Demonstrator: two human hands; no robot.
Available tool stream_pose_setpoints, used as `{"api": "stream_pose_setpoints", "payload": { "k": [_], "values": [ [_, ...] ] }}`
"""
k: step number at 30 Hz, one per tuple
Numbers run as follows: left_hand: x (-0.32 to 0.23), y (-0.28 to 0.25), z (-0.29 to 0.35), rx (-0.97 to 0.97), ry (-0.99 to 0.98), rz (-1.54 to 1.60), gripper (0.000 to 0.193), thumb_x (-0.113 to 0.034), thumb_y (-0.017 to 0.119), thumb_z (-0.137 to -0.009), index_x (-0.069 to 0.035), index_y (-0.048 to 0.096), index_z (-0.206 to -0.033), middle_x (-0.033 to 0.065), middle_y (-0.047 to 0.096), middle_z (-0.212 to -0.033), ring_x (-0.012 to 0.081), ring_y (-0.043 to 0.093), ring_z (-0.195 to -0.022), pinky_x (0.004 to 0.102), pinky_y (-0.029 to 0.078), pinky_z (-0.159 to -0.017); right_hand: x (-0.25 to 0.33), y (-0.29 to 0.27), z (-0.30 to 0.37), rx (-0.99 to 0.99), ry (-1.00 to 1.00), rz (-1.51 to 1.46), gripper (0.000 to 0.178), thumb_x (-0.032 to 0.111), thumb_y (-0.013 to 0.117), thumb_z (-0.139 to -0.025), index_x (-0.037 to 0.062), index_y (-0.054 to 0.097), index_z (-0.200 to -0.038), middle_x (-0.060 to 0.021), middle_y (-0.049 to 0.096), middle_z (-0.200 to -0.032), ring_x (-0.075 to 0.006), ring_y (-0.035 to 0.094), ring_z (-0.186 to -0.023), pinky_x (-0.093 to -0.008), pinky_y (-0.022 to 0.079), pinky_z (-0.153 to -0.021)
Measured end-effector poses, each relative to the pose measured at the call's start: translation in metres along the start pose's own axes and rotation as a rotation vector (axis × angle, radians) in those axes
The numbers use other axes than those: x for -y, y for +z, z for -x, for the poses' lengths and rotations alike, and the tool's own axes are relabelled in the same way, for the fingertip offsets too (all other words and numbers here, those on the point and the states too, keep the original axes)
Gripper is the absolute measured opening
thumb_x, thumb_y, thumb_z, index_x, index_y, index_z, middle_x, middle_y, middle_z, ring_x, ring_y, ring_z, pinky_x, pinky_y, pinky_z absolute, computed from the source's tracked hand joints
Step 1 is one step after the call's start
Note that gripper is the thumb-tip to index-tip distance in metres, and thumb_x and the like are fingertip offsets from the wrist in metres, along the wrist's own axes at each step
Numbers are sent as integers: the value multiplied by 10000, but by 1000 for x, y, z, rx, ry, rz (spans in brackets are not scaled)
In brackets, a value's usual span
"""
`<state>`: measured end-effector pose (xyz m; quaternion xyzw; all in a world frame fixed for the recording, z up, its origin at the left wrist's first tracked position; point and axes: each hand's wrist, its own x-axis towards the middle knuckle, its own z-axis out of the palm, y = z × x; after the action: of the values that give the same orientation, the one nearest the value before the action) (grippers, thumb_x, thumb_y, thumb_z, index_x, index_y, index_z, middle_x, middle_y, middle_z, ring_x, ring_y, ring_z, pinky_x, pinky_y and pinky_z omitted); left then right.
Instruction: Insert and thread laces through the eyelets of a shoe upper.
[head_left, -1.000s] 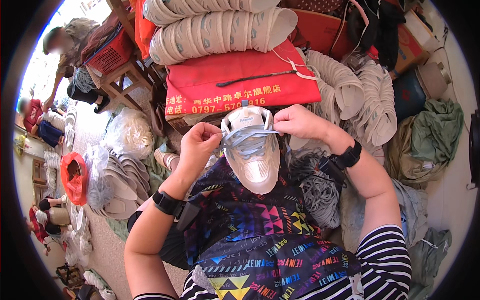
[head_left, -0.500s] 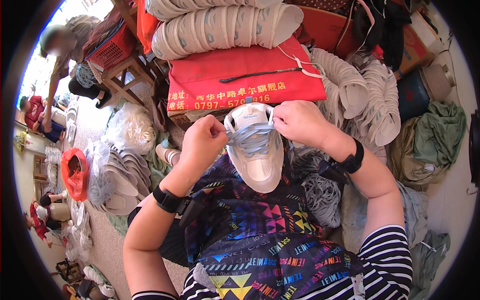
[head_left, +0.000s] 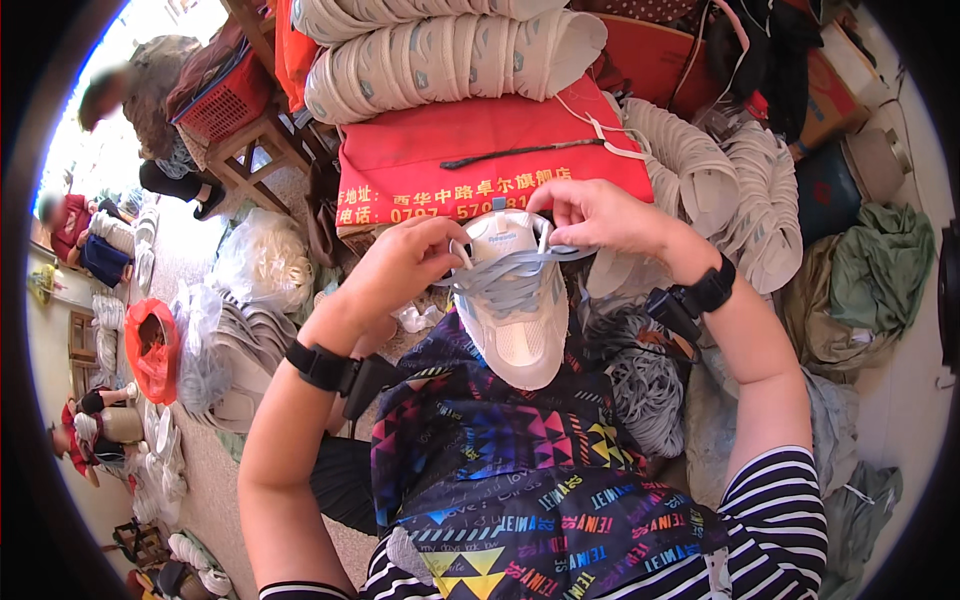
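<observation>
Far left of the grip, near the rim, a co-worker in a dark patterned top (head_left: 150,95), then a red plastic bag (head_left: 150,355) and a red basket (head_left: 225,105) on a wooden stool. Closer in, a clear bag (head_left: 262,262) with pale contents, and below it a fan of pale soles (head_left: 235,375).

At the left collar edge of the shoe, the left hand (head_left: 410,262): thumb and forefinger nearly together, apparently pinching that edge, with a bit of lace just under the fingertips.

Between the 2 hands, the white shoe (head_left: 512,335): collar at the grip, toe below it, pointing back toward the patterned apron (head_left: 530,440); long axis nearly straight away from the body. Crosswise to that axis, pale blue laces (head_left: 505,278), level with the fingertips or just below. About equally near, left and right. Beyond the grip, a red cloth (head_left: 480,125) and nested uppers (head_left: 455,60).

At the right collar edge, the right hand (head_left: 605,222): forefinger and thumb arched apart, lace trailing out beneath; cannot tell whether held.

Right of and below the grip, heaped grey laces (head_left: 650,400); farther right, more stacked uppers (head_left: 760,210), then green cloth (head_left: 875,275).
</observation>
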<state>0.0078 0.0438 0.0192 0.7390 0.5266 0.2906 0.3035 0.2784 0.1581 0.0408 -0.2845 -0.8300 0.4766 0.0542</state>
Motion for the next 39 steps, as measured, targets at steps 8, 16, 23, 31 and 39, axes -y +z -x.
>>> {"api": "stream_pose_setpoints", "payload": {
  "k": [8,16,23,31,39],
  "values": [
    [4,-11,-13,230,40,-31,183,-123,688,-843,-62,660,-1013,57,521,-861,172,542,-821,296,457,-751,-20,-6,2,237,101,-365,244,97,651,-883,34,580,-1108,11,579,-794,-35,518,-633,-202,440,-568],
    [-25,20,-21,-76,33,28,97,-118,685,-852,-23,670,-840,44,511,-847,163,511,-825,280,420,-725,1,0,-7,139,250,-320,198,240,662,-894,82,650,-1011,44,552,-701,-34,496,-563,-196,392,-495],
    [23,48,13,-536,-148,358,135,-123,626,-931,-15,650,-1009,-30,566,-832,57,464,-733,214,408,-672,13,8,-26,84,135,356,234,288,714,-766,68,700,-843,-50,592,-749,-195,584,-680,-333,482,-658],
    [60,84,59,-440,-442,598,128,-100,606,-923,-7,654,-997,-31,605,-822,33,510,-735,201,437,-650,3,25,-32,-527,-125,167,202,242,719,-768,44,714,-809,-99,572,-811,-226,566,-785,-355,464,-677],
    [165,120,128,-34,-818,466,229,-195,678,-870,9,690,-974,61,699,-833,110,619,-742,276,501,-688,12,29,-23,-116,-46,629,238,331,705,-765,95,739,-773,-109,663,-823,-317,533,-945,-402,420,-860]
  ]
}}
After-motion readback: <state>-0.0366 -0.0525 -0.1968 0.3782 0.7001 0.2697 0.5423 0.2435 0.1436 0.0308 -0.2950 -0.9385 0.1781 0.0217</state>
